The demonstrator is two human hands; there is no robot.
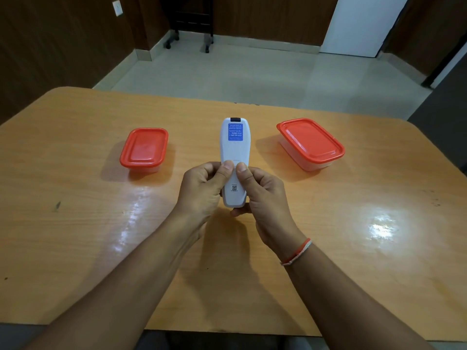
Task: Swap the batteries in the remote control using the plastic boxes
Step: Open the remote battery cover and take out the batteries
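Office-like room: wood-panelled walls (63, 46), tiled floor (227, 72), laminate table (75, 198).

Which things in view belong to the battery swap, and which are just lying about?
Job:
white plastic remote control, back up, held by left hand and right hand
smaller red-lidded clear plastic box
larger red-lidded clear plastic box

Lying about:
black wheeled stand on the floor beyond the orange wooden table
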